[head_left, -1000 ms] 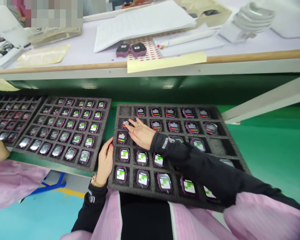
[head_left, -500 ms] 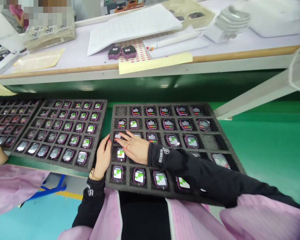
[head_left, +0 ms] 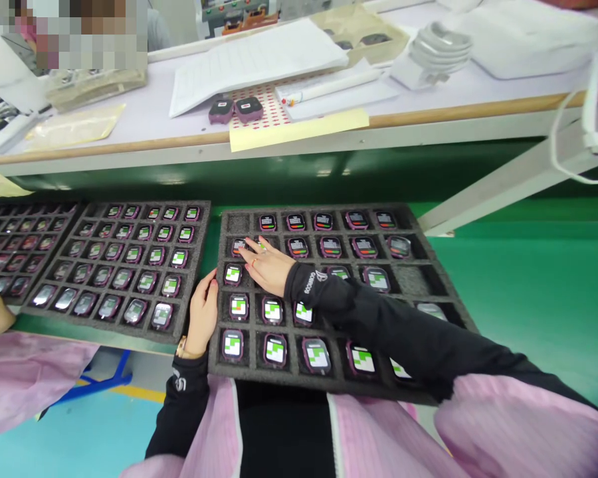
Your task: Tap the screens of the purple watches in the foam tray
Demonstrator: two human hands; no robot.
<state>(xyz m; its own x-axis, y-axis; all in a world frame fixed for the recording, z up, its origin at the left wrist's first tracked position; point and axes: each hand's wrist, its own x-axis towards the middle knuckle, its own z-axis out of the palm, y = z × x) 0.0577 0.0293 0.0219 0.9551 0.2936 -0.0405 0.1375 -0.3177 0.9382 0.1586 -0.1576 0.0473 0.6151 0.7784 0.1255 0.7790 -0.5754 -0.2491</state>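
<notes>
My right hand (head_left: pixel 269 264) lay flat across the far left part of the foam tray (head_left: pixel 431 282), fingers spread and loose, fingertips (head_left: pixel 242 250) touching the watch (head_left: pixel 238 246) in the leftmost pocket of the second row from the far edge. It gripped nothing. My left hand (head_left: pixel 203 312) rested open against the tray's left edge, thumb on the foam rim, nothing clasped. Near rows showed watches with green and white screens; far rows showed red and green bars. A second tray (head_left: pixel 199 265) of watches sat just left. Two watches (head_left: pixel 236 109) lay on the far bench (head_left: pixel 428 99), by a paper sheet (head_left: pixel 254 60).
</notes>
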